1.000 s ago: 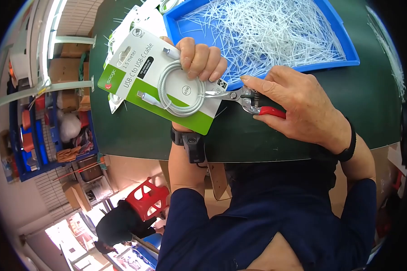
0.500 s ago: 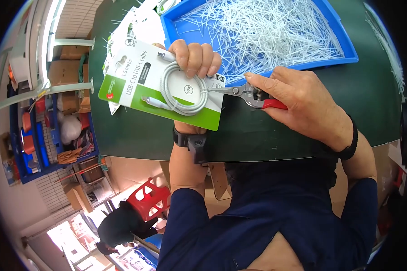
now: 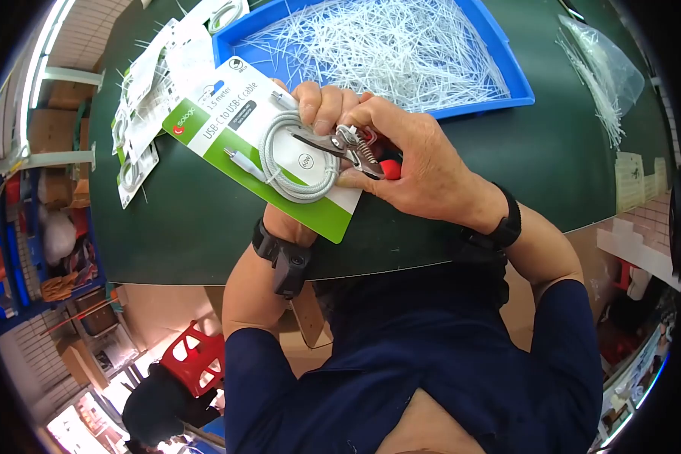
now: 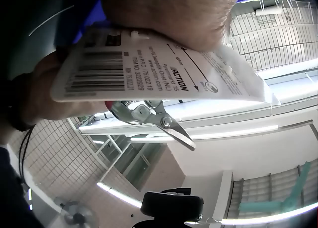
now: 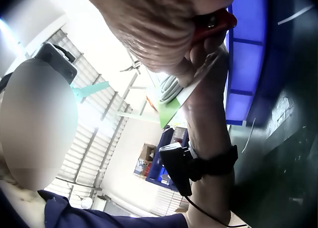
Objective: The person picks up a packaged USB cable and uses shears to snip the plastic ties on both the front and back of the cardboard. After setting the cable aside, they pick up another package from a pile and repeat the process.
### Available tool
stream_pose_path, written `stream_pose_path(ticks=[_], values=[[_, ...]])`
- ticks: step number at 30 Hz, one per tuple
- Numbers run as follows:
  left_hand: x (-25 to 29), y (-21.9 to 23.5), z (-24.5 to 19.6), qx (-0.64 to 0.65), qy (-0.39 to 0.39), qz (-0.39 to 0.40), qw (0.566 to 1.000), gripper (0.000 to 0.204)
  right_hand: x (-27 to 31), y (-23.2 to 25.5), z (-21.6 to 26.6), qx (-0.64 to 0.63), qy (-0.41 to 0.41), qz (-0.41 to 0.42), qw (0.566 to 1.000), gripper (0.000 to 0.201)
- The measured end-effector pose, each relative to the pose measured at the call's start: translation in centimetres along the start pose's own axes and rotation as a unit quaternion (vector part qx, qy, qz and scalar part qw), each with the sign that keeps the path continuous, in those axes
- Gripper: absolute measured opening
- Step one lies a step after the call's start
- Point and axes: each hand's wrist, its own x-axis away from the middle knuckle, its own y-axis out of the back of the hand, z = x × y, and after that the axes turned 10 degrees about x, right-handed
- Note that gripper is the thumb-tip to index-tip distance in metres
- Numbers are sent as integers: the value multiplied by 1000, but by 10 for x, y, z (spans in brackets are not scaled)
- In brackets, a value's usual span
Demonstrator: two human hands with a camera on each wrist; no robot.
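Note:
My left hand (image 3: pixel 325 107) grips a green-and-white retail card (image 3: pixel 197 125), fingers folded over its front from the far edge. On the card's front, white ties fasten a coiled white USB-C cable (image 3: pixel 267 147). My right hand (image 3: pixel 427 163) holds red-handled pruning shears (image 3: pixel 344 145), blades lying over the right part of the coil. Its thumb is close to the card's lower right edge, and its fingers are right beside the left hand's fingers. In the left wrist view, the card's printed back (image 4: pixel 144 71) shows, with the shear blades (image 4: pixel 166 122) parted beyond it.
Behind the hands stands a blue tray (image 3: pixel 523 98) heaped with thin white plastic strips (image 3: pixel 401 53). Several carded cables (image 3: pixel 147 76) pile up on the green table (image 3: pixel 181 234) at left. A clear bag (image 3: pixel 609 64) with more strips lies at right.
The shears have moved left from the coil's right edge to over the coil, and my right hand now meets the left hand. The head view has shifted, showing more table at right.

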Motion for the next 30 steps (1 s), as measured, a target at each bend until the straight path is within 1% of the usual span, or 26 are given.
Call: stream_pose_path(ticks=[3,6,7,8,10,11,13,14,16,17,18,20,21,22,24,25,27,29,30], values=[[2,2,1,6,-3,-3,1000,59,0,0,0,21,-14,23,999,43],[-1,-3,-10,-35,15,51,998,61,-1,11,5,58,10,28,998,38],[-5,-6,-19,-53,3,73,996,61,-3,14,6,61,1,18,998,36],[-7,-5,-28,-61,-28,82,994,62,-3,17,7,62,-8,8,998,35],[-5,-14,-44,-71,-87,93,989,62,-3,28,2,65,-74,-5,995,33],[-1,-23,-54,-84,-95,106,986,62,-6,35,-4,63,-54,-6,997,33],[16,-50,-78,-164,-142,109,970,61,-9,47,-16,194,-8,-19,981,37],[27,-59,-89,-200,-162,106,961,61,-8,51,-23,193,-1,-21,981,37],[60,-63,-124,-340,-176,151,912,57,-5,58,-36,256,-20,-23,966,41],[84,-63,-136,-395,-214,114,886,60,-4,61,-39,287,-30,-24,957,43],[110,-62,-147,-449,-248,75,855,64,-3,62,-40,284,-27,-22,958,43],[170,-52,-169,-524,-301,16,797,61,-2,62,-40,331,-30,-34,943,44],[206,-39,-183,-554,-309,-25,772,60,-2,62,-40,355,-30,-43,934,45],[244,-25,-196,-584,-320,-61,744,58,-1,63,-42,353,-22,-51,934,45],[320,-1,-217,-534,-348,-193,746,57,-1,66,-45,343,-38,-40,938,45],[331,0,-205,-601,-413,-340,594,55,-2,66,-46,336,-45,-32,940,45],[343,-1,-201,-623,-472,-469,410,53,-4,66,-49,331,-29,-38,942,45],[369,-3,-227,-750,-378,-416,347,43,-3,65,-51,325,-37,-23,945,45],[374,-2,-233,-805,-322,-387,312,39,-4,64,-51,326,-33,-24,945,45]])
